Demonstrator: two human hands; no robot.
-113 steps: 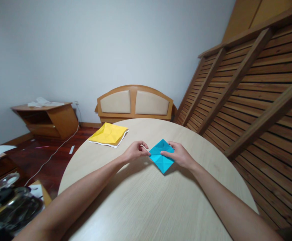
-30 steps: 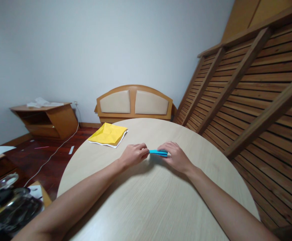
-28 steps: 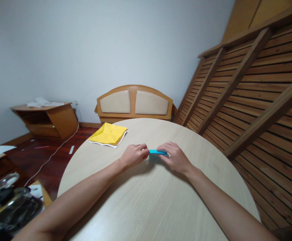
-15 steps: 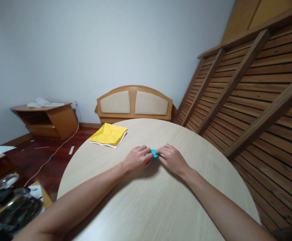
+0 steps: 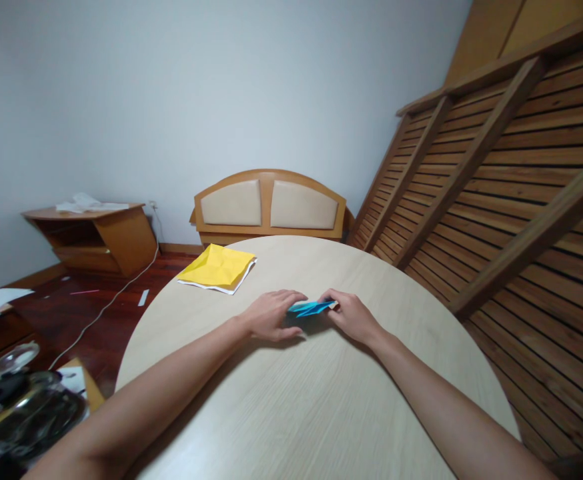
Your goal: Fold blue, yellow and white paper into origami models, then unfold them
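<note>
The folded blue paper (image 5: 310,309) is over the counter (image 5: 281,413), nearer the person and farther right than the yellow paper (image 5: 216,267). The right hand (image 5: 354,318) has its fingers clamped on the end farther from the yellow paper; the left hand (image 5: 266,317), thumb and fingers apart, surrounds the opposite end, contact unclear.

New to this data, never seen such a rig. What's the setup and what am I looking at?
No machine here: these are a person's own two bare hands, seen by one camera worn on the head, looking forward and down. On the round table lies a creased yellow sheet over a white sheet. The right hand pinches one end of a folded blue paper. The left hand is open around the other end; whether it touches is unclear.
</note>
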